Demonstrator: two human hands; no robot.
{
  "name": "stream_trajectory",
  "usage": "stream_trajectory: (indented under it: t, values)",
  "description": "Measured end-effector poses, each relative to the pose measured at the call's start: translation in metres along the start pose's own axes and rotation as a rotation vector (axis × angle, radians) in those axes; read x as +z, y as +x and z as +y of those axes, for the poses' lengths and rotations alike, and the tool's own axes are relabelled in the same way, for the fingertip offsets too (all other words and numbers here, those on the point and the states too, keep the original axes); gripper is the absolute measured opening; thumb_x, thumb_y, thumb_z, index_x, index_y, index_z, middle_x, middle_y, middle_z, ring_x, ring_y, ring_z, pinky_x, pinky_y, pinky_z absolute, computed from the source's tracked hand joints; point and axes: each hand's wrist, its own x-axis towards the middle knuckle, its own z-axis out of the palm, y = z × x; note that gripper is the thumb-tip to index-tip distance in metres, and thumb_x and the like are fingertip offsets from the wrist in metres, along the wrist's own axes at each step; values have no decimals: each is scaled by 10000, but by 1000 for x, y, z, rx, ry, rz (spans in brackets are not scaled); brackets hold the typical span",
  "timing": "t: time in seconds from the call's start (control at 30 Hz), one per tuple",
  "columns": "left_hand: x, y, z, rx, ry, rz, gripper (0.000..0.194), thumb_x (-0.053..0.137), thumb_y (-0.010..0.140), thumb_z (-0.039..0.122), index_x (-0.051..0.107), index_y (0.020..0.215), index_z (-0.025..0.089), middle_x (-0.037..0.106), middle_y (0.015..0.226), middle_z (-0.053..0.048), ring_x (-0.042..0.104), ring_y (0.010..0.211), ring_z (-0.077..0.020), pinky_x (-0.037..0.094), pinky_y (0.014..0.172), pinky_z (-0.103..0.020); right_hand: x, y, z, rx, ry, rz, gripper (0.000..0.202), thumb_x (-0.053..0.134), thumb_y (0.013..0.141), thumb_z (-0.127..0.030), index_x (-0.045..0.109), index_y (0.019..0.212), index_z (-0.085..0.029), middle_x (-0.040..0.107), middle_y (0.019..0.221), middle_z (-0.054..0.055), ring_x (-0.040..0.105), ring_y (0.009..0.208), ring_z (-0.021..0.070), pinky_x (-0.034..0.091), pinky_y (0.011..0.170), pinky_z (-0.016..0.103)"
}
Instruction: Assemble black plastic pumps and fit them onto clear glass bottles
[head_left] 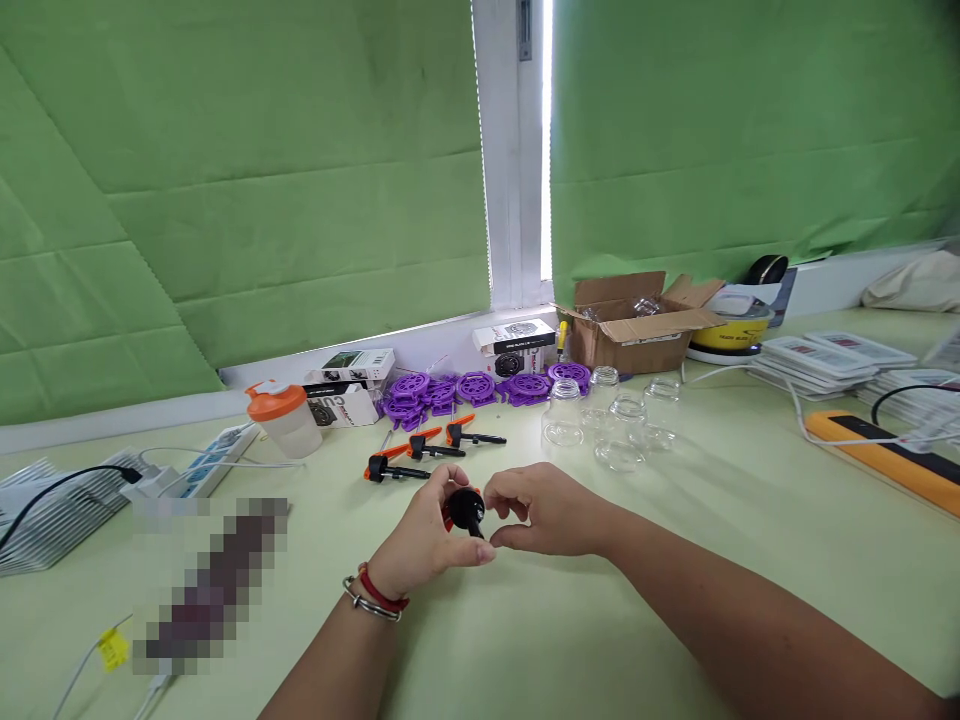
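Note:
My left hand (pixel 439 535) is closed round a black-and-orange part with a round black head (pixel 466 508) and a short stem pointing toward me. Its lower end is partly hidden by my thumb. Close on the right of it, my right hand (pixel 544 508) has its fingers bent and the thumb apart from them; nothing shows between them. Whether its fingertips touch the part I cannot tell. Beyond my hands lie similar black-and-orange parts (pixel 435 450) with thin black stems. Clear glass jars (pixel 621 440) stand to the right of these.
Purple plastic discs (pixel 476 388) lie along the back, near printed boxes (pixel 345 405) and an open cardboard box (pixel 637 345). An orange-lidded cup (pixel 289 425) and a power strip (pixel 217 460) are at left. Stacked white cards (pixel 832 360) and an orange-black case (pixel 892 460) lie at right.

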Motion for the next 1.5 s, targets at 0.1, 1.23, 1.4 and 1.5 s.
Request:
stream_trajectory:
  t: [0.1,1.23,1.4,1.5]
  values:
    - [0,0,0,6,4,4,578,758,583,322,356,986,222,543,942,-9,473,790,-138,404,699,-272,0,0,-1,3,2,-18,107,666,694,-223,569,693,-179,559,653,-45,450,564,80,320,555,209]
    - [4,2,-4,4,23,-24,588,784,556,309,357,948,215,472,821,37,372,694,-102,339,604,-223,15,2,15,-238,-97,134,130,556,799,-158,667,844,-208,654,790,-5,549,645,100,400,630,215]
    - [5,3,-6,17,2,-37,584,779,557,305,368,961,210,466,830,31,384,705,-106,340,609,-225,16,1,18,-264,-151,141,163,512,825,-151,653,762,-203,666,782,1,568,667,116,409,660,236]
    - [5,3,-5,21,-24,-39,571,773,565,323,369,953,210,458,827,31,387,704,-107,339,611,-227,15,1,17,-251,-146,142,140,520,838,-178,657,830,-205,672,793,8,580,684,123,416,659,241]
